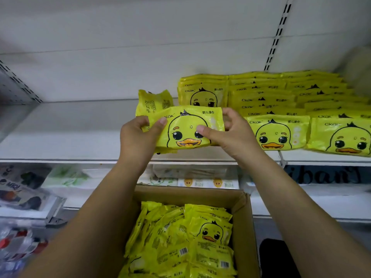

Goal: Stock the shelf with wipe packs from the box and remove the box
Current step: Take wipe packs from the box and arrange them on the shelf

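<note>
A yellow wipe pack with a duck face (186, 135) is held over the front of the white shelf (70, 137). My left hand (138, 135) grips its left side and my right hand (230, 133) grips its right side, thumbs on the front. More yellow packs show behind and under it in my hands, one (154, 101) with its printed back facing me. Rows of the same packs (291, 105) stand stocked on the shelf's right half. Below, an open cardboard box (244, 227) holds several loose packs (180, 237).
The shelf's left half is bare white board. A slotted upright (278, 33) runs up the back wall. A lower shelf (192, 182) carries other packaged goods, and clear-wrapped items (20, 193) lie at the lower left.
</note>
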Tool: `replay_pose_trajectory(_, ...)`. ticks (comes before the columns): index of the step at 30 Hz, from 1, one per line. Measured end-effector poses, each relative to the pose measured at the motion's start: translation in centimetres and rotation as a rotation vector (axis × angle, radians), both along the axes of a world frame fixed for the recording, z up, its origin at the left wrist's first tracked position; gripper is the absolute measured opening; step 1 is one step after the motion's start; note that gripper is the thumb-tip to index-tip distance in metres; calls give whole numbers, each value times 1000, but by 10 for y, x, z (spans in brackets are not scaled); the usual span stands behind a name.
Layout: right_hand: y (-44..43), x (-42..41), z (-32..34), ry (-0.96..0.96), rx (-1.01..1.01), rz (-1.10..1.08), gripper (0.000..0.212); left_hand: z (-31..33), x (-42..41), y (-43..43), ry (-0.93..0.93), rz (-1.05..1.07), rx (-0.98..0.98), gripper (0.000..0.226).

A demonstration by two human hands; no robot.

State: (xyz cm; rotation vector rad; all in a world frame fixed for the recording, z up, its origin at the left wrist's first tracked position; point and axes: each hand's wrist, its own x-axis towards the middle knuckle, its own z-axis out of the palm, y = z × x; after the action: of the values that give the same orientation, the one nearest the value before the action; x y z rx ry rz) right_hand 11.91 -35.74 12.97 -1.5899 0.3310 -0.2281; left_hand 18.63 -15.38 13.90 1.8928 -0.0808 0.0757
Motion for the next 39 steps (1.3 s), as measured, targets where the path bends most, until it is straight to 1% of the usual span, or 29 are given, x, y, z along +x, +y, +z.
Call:
replay_pose_trajectory(3, -9, 13, 8, -24, -106, -25, 54, -10, 11, -9, 26, -40, -52, 36)
replay_pose_trajectory(5, -18, 25, 20, 14, -243, -12, 48, -15, 20, -11, 34, -88, -93, 30)
replay_pose_trajectory(7, -28, 41, 32, 129, -381, 68, 54, -18, 30, -13, 28, -124, -143, 23)
replay_pose_trajectory(9, -36, 55, 49, 251, -509, 222, 62, -20, 40, -14, 28, -141, -192, 14)
replay_pose_trajectory(10, -37, 61, 57, 316, -574, 326, 59, -22, 45, -13, 29, -149, -199, 12)
replay_pose_trajectory(11, -37, 69, 63, 367, -644, 440, 47, -24, 49, -13, 24, -160, -196, 12)
replay_pose_trajectory(12, -34, 76, 66, 406, -707, 528, 28, -28, 53, -12, 21, -161, -194, 12)
replay_pose_trajectory(13, -31, 85, 65, 409, -772, 584, 19, -33, 55, -12, 22, -147, -201, 14)
replay_pose_trajectory(14, -29, 93, 63, 403, -828, 592, 24, -39, 58, -11, 25, -108, -211, 17)
replay_pose_trajectory(16, -29, 110, 55, 357, -906, 527, 30, -53, 63, -10, 34, 23, -235, 18)
replay_pose_trajectory(19, -37, 130, 46, 299, -1022, 426, 25, -70, 68, -9, -12, 232, -226, 17)
replay_pose_trajectory(21, -46, 141, 41, 292, -1139, 372, 32, -76, 70, -10, -42, 355, -226, 21)
replay_pose_trajectory(22, -48, 146, 37, 292, -1201, 349, 35, -79, 71, -11, -68, 379, -229, 21)
replay_pose_trajectory(26, -57, 159, 19, 350, -1347, 205, 57, -87, 70, -12, -101, 311, -198, 19)
replay_pose_trajectory(28, -58, 160, 13, 360, -1371, 143, 58, -89, 70, -9, -108, 302, -196, 20)
replay_pose_trajectory(31, -56, 163, 9, 291, -1395, 93, 54, -88, 69, -8, -91, 275, -207, 18)
replay_pose_trajectory(33, -51, 162, 9, 252, -1407, 61, 56, -86, 67, -8, -77, 252, -225, 17)
replay_pose_trajectory(36, -41, 153, 13, 248, -1374, 0, 66, -79, 64, -7, -28, 219, -264, 15)
replay_pose_trajectory(37, -37, 147, 14, 235, -1332, -27, 67, -77, 63, -4, -13, 210, -284, 17)
replay_pose_trajectory(39, -22, 127, 16, 160, -1170, -78, 61, -70, 56, 6, 31, 197, -374, 29)
